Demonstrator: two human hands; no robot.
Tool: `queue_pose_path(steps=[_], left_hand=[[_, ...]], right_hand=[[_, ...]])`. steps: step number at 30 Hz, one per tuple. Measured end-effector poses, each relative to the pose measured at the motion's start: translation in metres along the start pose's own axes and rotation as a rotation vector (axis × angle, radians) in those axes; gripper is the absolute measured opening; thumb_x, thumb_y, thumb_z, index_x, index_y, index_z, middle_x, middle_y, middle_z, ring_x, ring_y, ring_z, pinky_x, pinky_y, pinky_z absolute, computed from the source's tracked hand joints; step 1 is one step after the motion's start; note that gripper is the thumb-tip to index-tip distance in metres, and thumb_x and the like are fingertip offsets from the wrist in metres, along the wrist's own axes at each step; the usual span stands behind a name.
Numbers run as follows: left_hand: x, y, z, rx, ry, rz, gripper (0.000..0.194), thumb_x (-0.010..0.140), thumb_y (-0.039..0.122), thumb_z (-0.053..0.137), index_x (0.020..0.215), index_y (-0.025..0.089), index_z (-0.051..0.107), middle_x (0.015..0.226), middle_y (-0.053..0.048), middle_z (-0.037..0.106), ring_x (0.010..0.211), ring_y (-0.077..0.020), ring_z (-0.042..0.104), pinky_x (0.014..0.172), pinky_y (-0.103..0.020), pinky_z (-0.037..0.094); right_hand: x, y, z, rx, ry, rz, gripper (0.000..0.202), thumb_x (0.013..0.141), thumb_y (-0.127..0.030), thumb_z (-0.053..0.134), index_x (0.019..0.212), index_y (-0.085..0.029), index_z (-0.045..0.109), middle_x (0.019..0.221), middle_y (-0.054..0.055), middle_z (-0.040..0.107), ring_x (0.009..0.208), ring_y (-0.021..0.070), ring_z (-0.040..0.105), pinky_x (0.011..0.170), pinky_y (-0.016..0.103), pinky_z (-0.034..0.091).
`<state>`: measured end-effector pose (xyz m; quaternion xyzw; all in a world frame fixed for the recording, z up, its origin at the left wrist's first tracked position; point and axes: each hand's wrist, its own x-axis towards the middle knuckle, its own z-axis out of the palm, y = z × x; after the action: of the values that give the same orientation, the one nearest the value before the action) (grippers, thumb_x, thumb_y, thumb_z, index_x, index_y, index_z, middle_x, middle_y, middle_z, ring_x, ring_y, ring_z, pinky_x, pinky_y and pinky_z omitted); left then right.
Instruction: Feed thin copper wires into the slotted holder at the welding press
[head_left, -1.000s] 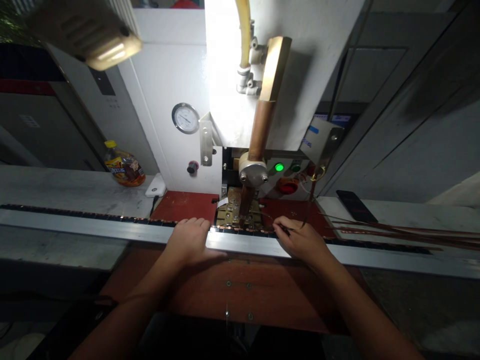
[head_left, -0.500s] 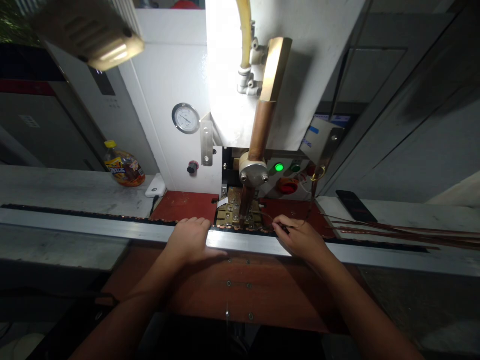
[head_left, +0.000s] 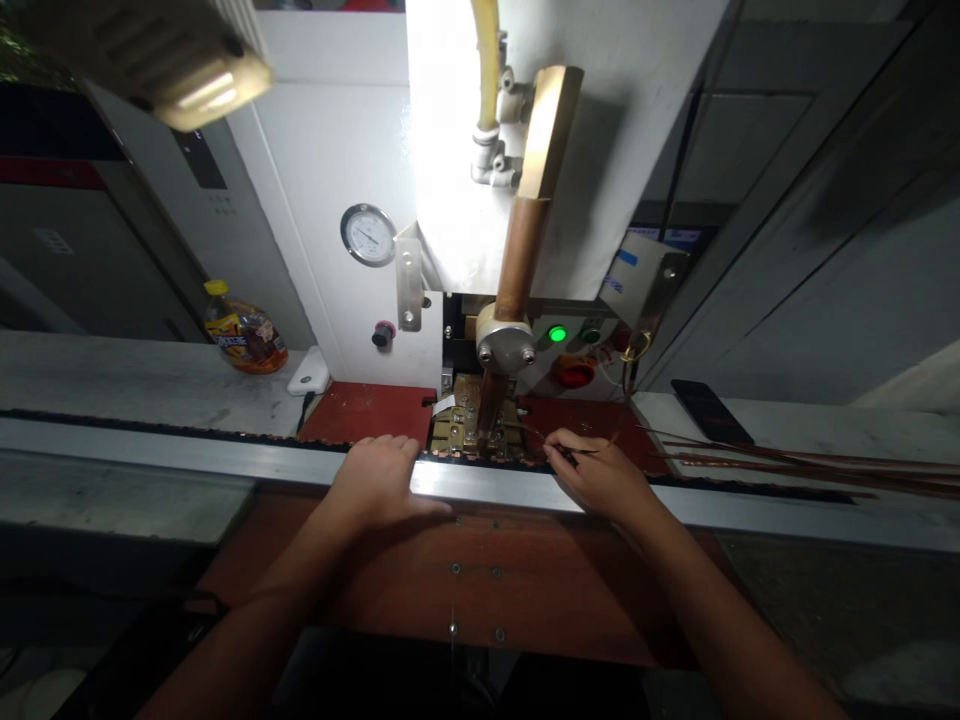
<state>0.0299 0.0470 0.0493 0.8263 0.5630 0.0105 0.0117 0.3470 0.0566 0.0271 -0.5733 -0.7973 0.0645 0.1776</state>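
A long aluminium rail lies crosswise in front of the machine, with a dark strip bearing copper pieces along its back edge. My left hand is wrapped over the rail on the left, fingers on top and thumb along the front face. Over the rail's right part, my right hand pinches a thin wire that points left at the brass fixture. Between the hands, a copper electrode reaches down to the strip. Whether its tip touches the copper pieces cannot be made out.
Above stands a white machine with a pressure gauge, a lit green button and a red knob. Copper strips and a phone lie right. A yellow-capped bottle and white box sit left.
The whole view has shifted slightly to the left. Both hands keep their places on the rail, and the wire stays pinched in my right hand.
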Motion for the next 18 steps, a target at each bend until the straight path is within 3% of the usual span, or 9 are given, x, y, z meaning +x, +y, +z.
queue_pose_path(steps=[8, 12, 18], left_hand=[[-0.004, -0.005, -0.006, -0.122, -0.013, 0.026, 0.093, 0.056, 0.084, 0.076, 0.119, 0.016, 0.065, 0.116, -0.015, 0.071, 0.107, -0.038, 0.066, 0.092, -0.047, 0.051], [-0.007, -0.014, -0.008, -0.201, 0.008, 0.06, 0.095, 0.056, 0.078, 0.081, 0.127, 0.016, 0.061, 0.123, -0.014, 0.068, 0.113, -0.0351, 0.064, 0.096, -0.043, 0.05], [-0.01, -0.03, -0.01, -0.172, 0.072, 0.062, 0.1, 0.055, 0.081, 0.08, 0.129, 0.016, 0.06, 0.128, -0.015, 0.066, 0.118, -0.0362, 0.062, 0.101, -0.045, 0.049]], right_hand=[[0.0, 0.002, 0.001, -0.036, 0.008, -0.003, 0.026, 0.098, -0.032, 0.041, 0.098, -0.026, 0.066, 0.086, 0.003, 0.077, 0.078, 0.0215, 0.073, 0.071, 0.029, 0.044], [0.0, 0.002, 0.002, -0.034, 0.015, -0.019, 0.026, 0.098, -0.031, 0.041, 0.098, -0.026, 0.066, 0.087, 0.003, 0.077, 0.078, 0.0208, 0.073, 0.07, 0.028, 0.044], [0.0, 0.002, 0.001, -0.03, 0.019, -0.021, 0.026, 0.098, -0.033, 0.04, 0.097, -0.026, 0.065, 0.084, 0.003, 0.076, 0.078, 0.0208, 0.073, 0.071, 0.028, 0.045]])
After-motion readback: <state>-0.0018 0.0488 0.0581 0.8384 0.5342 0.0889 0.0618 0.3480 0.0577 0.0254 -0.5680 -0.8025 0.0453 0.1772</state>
